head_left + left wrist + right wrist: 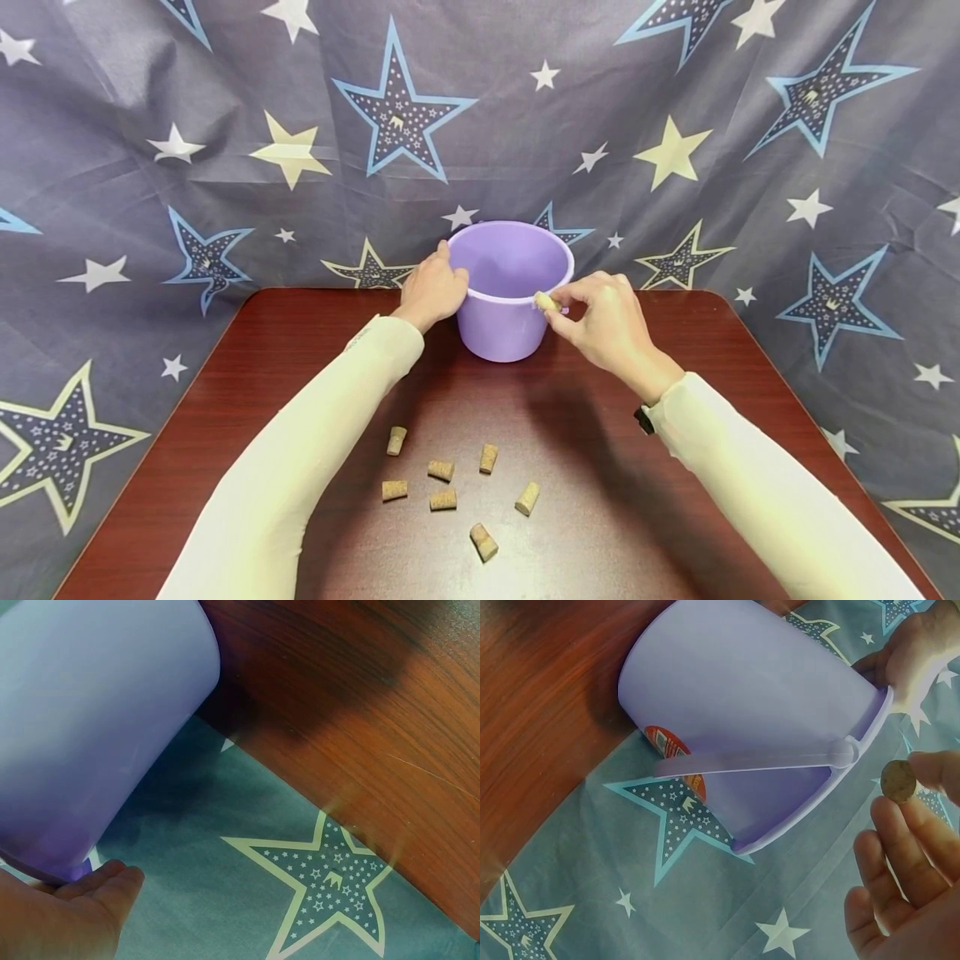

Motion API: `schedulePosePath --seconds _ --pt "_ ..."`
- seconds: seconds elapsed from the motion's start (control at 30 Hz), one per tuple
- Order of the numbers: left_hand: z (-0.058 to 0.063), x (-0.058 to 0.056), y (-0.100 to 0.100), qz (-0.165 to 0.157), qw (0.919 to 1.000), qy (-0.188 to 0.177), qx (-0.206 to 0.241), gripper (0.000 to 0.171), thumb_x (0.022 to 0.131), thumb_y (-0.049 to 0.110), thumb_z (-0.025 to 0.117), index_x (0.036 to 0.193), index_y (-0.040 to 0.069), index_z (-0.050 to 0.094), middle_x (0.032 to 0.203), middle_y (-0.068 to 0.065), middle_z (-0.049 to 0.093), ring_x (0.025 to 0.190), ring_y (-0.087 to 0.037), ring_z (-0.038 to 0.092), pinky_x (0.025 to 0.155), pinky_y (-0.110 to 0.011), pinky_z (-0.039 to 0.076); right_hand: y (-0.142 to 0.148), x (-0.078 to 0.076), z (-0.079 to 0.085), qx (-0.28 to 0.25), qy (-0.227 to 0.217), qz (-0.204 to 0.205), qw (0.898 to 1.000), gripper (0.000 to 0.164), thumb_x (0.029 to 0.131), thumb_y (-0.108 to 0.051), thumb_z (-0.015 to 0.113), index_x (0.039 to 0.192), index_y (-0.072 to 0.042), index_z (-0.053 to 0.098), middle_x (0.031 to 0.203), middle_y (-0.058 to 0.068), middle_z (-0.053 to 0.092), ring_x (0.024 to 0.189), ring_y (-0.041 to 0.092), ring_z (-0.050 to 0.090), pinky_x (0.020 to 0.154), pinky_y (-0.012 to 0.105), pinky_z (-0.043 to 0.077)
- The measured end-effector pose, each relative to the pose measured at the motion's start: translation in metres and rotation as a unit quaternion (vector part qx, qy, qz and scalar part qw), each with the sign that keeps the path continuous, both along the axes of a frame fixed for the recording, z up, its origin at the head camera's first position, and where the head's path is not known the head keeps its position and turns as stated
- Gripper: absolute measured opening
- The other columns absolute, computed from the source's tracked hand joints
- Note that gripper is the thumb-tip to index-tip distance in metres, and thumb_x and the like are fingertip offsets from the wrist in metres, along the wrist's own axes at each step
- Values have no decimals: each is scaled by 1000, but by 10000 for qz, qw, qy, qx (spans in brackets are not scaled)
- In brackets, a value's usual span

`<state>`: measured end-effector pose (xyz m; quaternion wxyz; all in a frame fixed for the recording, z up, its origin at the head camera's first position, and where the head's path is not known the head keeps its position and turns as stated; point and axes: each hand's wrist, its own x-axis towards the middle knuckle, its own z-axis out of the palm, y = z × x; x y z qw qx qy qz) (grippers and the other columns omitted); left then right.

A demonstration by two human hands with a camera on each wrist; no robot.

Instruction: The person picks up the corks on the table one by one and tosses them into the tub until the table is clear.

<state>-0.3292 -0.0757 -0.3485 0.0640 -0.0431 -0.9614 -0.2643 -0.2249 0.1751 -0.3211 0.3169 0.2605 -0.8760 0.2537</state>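
Right hand (606, 321) pinches a cork (547, 302) beside the purple bucket (501, 332), left hand (435, 289) grips its rim; a slipping pinch could drop the cork outside.

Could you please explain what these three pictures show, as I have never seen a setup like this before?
There is no machine here: a person works with two bare hands. The widest picture comes from a camera worn on the head, looking forward and down; the other two come from cameras on the left and right wrists. A light purple round bucket stands on a reddish-brown wood-grained table, before a grey star-printed cloth. The left hand touches the bucket's rim. The right hand pinches a small tan cork close to that rim. Seven small brown cylindrical corks lie scattered on the table, nearer the wearer.
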Motion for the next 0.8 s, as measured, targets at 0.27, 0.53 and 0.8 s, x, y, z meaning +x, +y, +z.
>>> schedulePosePath --seconds 0.27,0.53,0.8 --pt "-1 0 -1 16 10000 -34 28 73 100 33 41 163 3 21 160 -14 41 142 -37 44 114 -51 36 -1 -9 3 -32 4 -92 10000 14 87 -27 82 78 -17 82 67 -5 68 72 19 56 73 41 38" --pt "-2 -2 0 3 10000 15 49 73 99 33 42 162 3 23 159 -13 42 142 -37 45 113 -51 37 -2 -15 2 -46 -218 -260 9994 16 89 -30 80 79 -18 82 71 -7 71 78 21 59 76 42 38" --pt "-1 -1 0 8 10000 -22 33 73 99 33 42 163 3 22 160 -14 42 142 -37 44 113 -51 37 -5 -23 5 -82 -353 -424 9984 14 89 -30 80 84 -17 84 75 -4 74 81 24 61 78 44 39"
